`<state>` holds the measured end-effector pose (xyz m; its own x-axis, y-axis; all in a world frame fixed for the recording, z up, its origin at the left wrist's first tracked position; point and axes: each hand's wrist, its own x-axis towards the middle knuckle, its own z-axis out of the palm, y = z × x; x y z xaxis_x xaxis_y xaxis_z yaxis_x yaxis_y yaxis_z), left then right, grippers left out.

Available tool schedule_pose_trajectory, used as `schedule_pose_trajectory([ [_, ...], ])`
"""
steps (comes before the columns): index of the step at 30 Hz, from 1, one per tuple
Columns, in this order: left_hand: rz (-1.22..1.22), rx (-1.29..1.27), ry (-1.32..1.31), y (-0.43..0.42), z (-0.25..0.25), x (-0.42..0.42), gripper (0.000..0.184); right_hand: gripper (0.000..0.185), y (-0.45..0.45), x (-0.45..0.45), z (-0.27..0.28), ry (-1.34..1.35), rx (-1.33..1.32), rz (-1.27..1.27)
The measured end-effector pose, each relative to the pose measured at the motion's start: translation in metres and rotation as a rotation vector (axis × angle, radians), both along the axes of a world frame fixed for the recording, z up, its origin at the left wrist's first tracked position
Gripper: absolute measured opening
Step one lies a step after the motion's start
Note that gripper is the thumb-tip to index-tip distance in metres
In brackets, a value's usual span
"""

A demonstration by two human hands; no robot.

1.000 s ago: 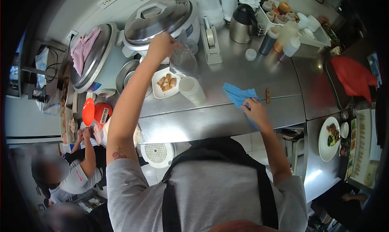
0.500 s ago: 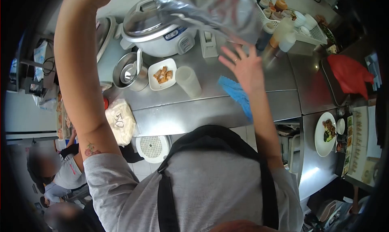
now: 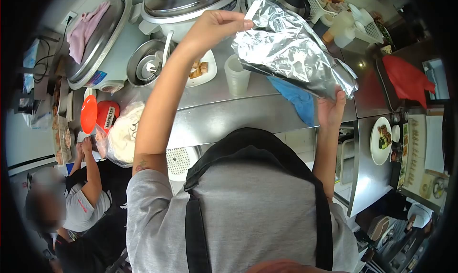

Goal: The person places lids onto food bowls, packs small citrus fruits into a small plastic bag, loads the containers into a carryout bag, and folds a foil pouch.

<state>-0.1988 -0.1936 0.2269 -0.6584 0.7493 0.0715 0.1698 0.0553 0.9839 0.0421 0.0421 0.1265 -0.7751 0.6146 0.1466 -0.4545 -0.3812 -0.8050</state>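
A crumpled silver foil bag (image 3: 291,44) is held up above the steel counter, slanting down to the right. My left hand (image 3: 217,27) pinches its upper left edge between thumb and fingers. At the lower right end, my right hand (image 3: 331,106) grips the foil bag with the thumb in front; its other fingers are partly hidden. Below the bag stand a frosted plastic cup (image 3: 237,77) and a white square dish (image 3: 206,75) with browned food pieces. A blue cloth (image 3: 298,101) lies beneath the bag's lower side.
A rice cooker (image 3: 186,15) stands at the back, with a larger lidded cooker (image 3: 98,48) to its left. A steel pot (image 3: 143,65) holds a ladle. Bottles (image 3: 343,27) stand at back right. A plated dish (image 3: 381,141) sits right. A co-worker (image 3: 88,196) is at left.
The foil bag has come down and nearer, its crinkled silver side now showing. My left hand has lowered into view, and my right hand, spread before, has closed on the bag's lower end.
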Motion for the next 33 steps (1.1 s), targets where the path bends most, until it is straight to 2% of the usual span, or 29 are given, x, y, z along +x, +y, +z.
schedule_pose_trajectory([
  [7, 0.031, 0.160, -0.133, -0.006, -0.033, 0.002, 0.025, 0.069, 0.001, 0.002, 0.009, -0.074, 0.251, -0.182],
  [11, 0.059, 0.199, -0.160, -0.009, -0.050, -0.001, 0.028, 0.066, -0.006, -0.002, 0.035, -0.125, 0.436, -0.282],
  [15, 0.075, 0.250, -0.191, -0.014, -0.055, 0.000, 0.030, 0.079, -0.026, -0.013, 0.067, -0.084, 0.513, -0.281],
  [16, 0.082, 0.268, -0.200, -0.014, -0.055, 0.001, 0.030, 0.086, -0.029, -0.014, 0.072, -0.106, 0.515, -0.282],
  [23, 0.131, 0.337, -0.248, -0.017, -0.066, 0.002, 0.028, 0.089, -0.027, -0.019, 0.087, -0.167, 0.608, -0.320],
  [33, 0.169, 0.410, -0.326, -0.016, -0.074, 0.009, 0.024, 0.081, -0.038, -0.028, 0.115, -0.060, 0.602, -0.238],
])
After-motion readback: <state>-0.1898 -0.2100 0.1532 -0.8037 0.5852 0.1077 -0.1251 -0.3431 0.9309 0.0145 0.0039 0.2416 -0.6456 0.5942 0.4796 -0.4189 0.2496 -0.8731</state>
